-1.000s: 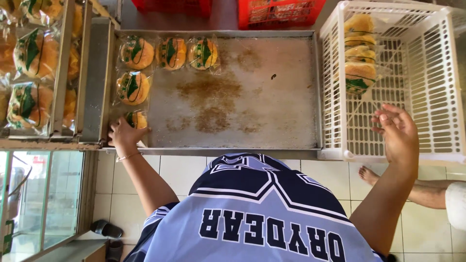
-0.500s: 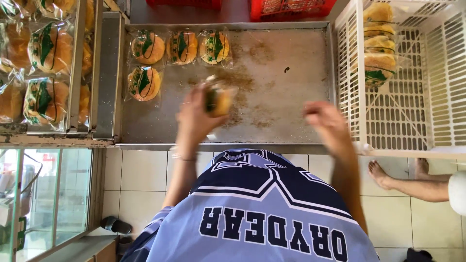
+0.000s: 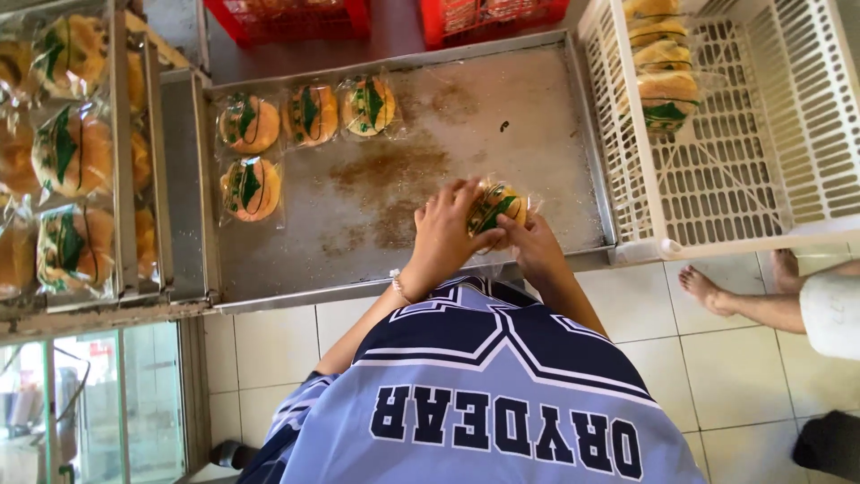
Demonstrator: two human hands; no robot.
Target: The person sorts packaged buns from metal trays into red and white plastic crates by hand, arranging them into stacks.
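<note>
left hand [image 3: 445,235]: fingers curled around the near-left side of a wrapped bun [image 3: 495,206], clamped on it
right hand [image 3: 535,244]: gripping the same wrapped bun from the near-right, thumb on top; both hands meet on it
bun position: held just above the near edge of the metal tray [image 3: 537,134], right of centre; whether it touches the tray I can't tell, the hands hide its underside
tray surface: bare steel with brown stains in the middle; four more wrapped buns [image 3: 309,115] at its far-left corner, three in a row, one just in front
right of the tray: white plastic crate [image 3: 761,161], touching the tray edge, with a stack of wrapped buns [image 3: 661,72] in its far-left corner
left of the tray: rack of bagged buns [image 3: 67,152]
beyond the tray: two red crates [image 3: 296,18]
floor: pale tiles [image 3: 717,358]; another person's bare foot [image 3: 712,289] near the white crate
</note>
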